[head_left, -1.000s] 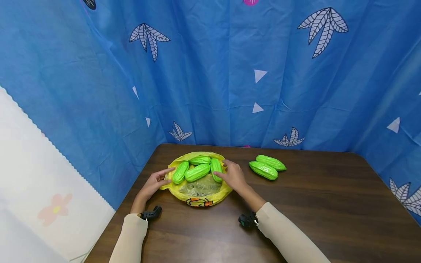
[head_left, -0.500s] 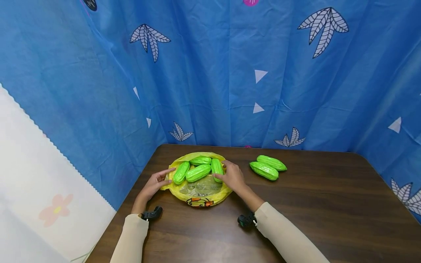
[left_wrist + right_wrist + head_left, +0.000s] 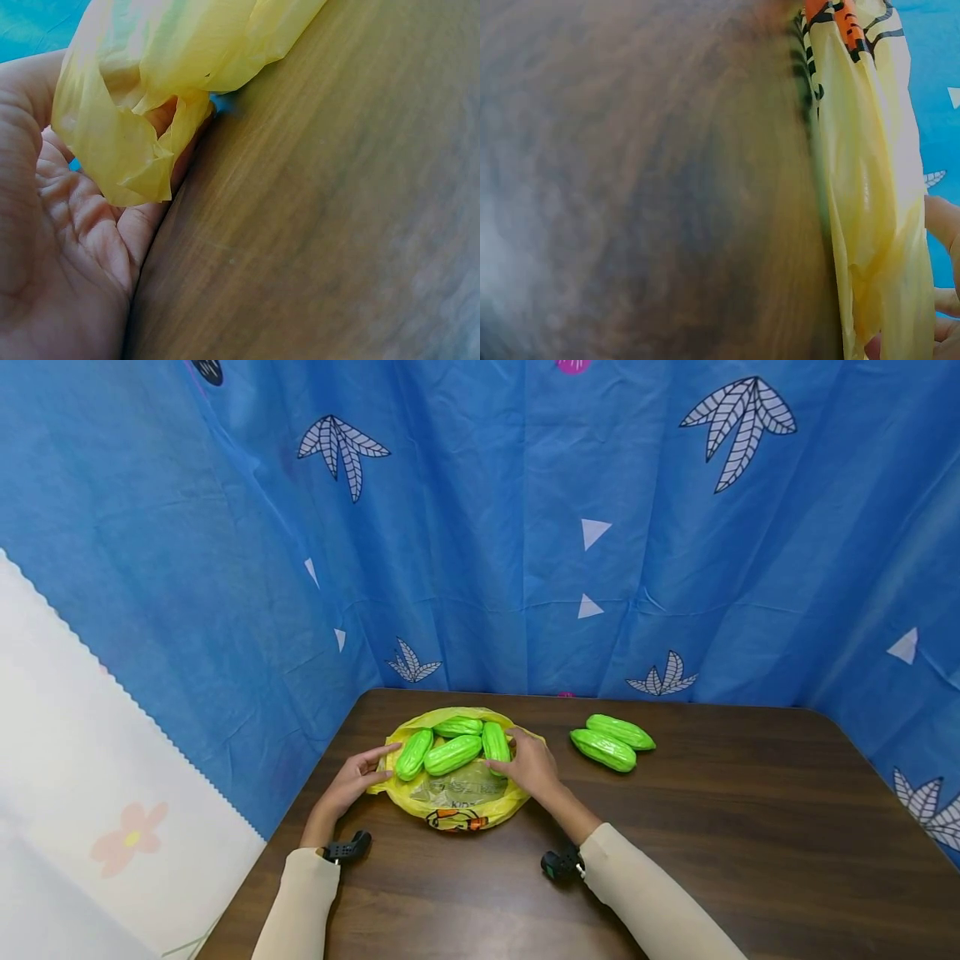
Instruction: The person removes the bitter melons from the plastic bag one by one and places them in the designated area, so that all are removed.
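Observation:
A yellow plastic bag (image 3: 497, 810) with an orange-and-black print lies on the table with its mouth spread wide. Inside it rest several glossy, ridged green gourds (image 3: 452, 755). My left hand (image 3: 352, 781) holds the bag's left edge between thumb and fingers; in the left wrist view a bag handle (image 3: 112, 161) hangs loose across the palm. At the opposite side, my right hand (image 3: 534, 764) grips the rim, its thumb reaching over beside the rightmost gourd (image 3: 495, 743). In the right wrist view the bag's side (image 3: 877, 210) covers part of that hand.
Two more green gourds (image 3: 603, 750) lie side by side on the dark wooden table (image 3: 720, 810), right of the bag. A blue patterned curtain (image 3: 480, 543) stands behind the table's back edge. Whitish floral cloth (image 3: 90, 777) hangs at the left.

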`<action>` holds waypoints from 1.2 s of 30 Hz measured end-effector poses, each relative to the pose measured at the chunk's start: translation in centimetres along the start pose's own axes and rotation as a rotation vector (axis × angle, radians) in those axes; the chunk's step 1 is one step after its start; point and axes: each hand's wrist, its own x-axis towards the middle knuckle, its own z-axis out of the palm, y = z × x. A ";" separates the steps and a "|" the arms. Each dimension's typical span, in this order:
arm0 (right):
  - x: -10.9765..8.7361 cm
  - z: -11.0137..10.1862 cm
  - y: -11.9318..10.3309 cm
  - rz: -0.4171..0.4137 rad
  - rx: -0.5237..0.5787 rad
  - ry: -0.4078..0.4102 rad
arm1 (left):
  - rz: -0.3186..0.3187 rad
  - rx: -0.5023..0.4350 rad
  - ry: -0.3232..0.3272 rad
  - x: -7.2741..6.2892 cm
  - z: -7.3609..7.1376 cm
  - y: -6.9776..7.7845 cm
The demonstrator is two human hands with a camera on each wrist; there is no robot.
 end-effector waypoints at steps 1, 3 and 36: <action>0.0 0.0 0.0 0.002 -0.004 0.001 | 0.000 0.000 0.000 0.0 0.0 0.0; -0.1 0.1 0.0 0.006 -0.015 0.002 | 0.004 0.005 0.000 0.1 0.0 -0.1; -0.2 -0.1 -0.4 0.055 -0.034 -0.001 | -0.008 -0.003 0.005 0.0 0.0 0.2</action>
